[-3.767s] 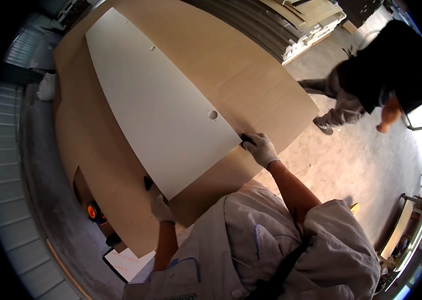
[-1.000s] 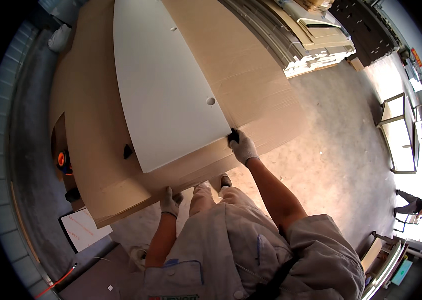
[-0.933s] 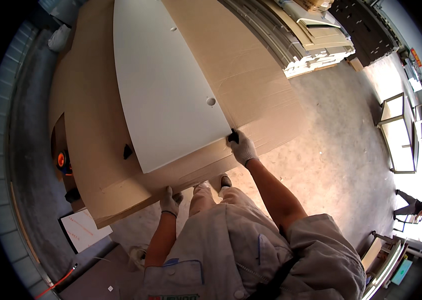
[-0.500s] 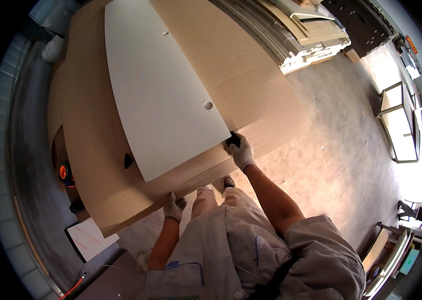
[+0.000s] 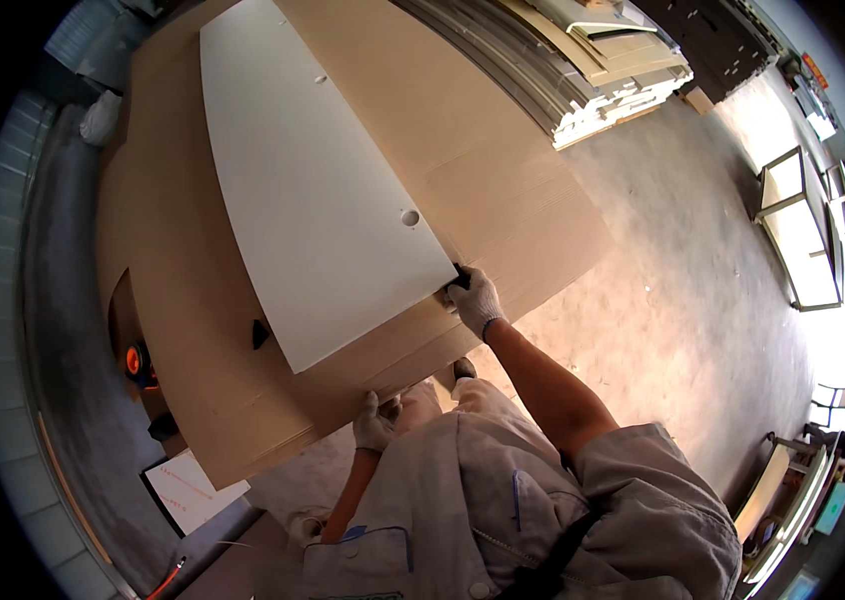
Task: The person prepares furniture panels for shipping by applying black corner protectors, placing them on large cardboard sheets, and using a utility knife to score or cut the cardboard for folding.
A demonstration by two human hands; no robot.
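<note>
A long white panel (image 5: 313,190) with a few small holes lies flat on a large brown cardboard sheet (image 5: 503,180). My right hand (image 5: 475,300), in a white glove, presses a small black piece against the panel's near right corner. My left hand (image 5: 377,421), also gloved, grips the near edge of the cardboard sheet below the panel. A second black corner piece (image 5: 260,333) sits at the panel's near left corner.
Stacked boards and panels (image 5: 603,60) lie at the far right of the concrete floor. A white sheet of paper (image 5: 193,490) and an orange tool (image 5: 133,362) lie on the floor at the left. Framed panels (image 5: 803,240) stand at the right.
The view has shifted so the panel and cardboard sit slightly more to the right and lower. Both hands keep their places at the panel corner and cardboard edge.
</note>
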